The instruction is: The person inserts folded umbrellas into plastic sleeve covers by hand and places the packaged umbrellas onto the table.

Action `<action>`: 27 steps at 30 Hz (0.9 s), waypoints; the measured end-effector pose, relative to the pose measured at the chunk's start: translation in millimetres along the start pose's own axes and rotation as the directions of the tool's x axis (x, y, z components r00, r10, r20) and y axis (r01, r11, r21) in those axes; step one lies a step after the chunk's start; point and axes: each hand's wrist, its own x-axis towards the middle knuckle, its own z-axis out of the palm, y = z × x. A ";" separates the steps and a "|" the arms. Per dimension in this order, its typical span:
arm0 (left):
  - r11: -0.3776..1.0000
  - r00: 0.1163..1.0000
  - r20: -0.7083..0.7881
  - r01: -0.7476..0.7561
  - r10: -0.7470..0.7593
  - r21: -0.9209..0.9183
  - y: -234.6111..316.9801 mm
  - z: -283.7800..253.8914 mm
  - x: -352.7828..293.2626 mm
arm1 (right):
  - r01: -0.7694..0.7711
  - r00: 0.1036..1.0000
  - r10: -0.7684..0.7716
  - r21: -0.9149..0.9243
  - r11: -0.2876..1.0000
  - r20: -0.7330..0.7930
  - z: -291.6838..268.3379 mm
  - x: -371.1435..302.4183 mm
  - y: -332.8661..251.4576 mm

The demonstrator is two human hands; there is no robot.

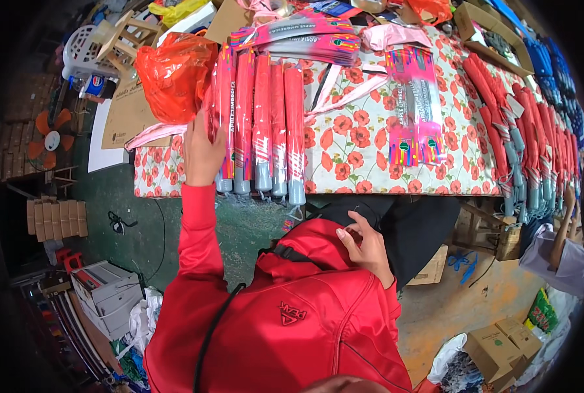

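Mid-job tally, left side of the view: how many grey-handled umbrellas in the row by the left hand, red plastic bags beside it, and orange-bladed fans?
Grey-handled umbrellas by the left hand: 5
Red plastic bag: 1
Orange-bladed fan: 1
Total: 7

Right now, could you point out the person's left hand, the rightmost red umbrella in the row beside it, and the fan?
Left hand (204,156): head view, on its back.
Red umbrella (294,128): head view, mid-body, above its grey end.
Fan (53,140): head view, pale hub amid orange blades.
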 end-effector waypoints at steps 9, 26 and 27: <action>0.951 0.954 -0.052 -0.298 0.294 -0.084 -14.0 34.0 56.9 | -0.022 0.999 0.023 0.028 0.999 -0.039 -2.5 9.4 0.8; 0.970 0.966 -0.141 -0.229 0.217 -0.082 -18.6 70.0 33.9 | 0.007 1.000 -0.008 -0.054 0.999 -0.015 -16.0 -19.1 7.5; 0.968 0.980 -0.136 -0.166 0.142 -0.186 -23.5 70.0 33.0 | 0.010 1.000 -0.011 -0.052 0.999 -0.018 -14.7 -20.4 8.5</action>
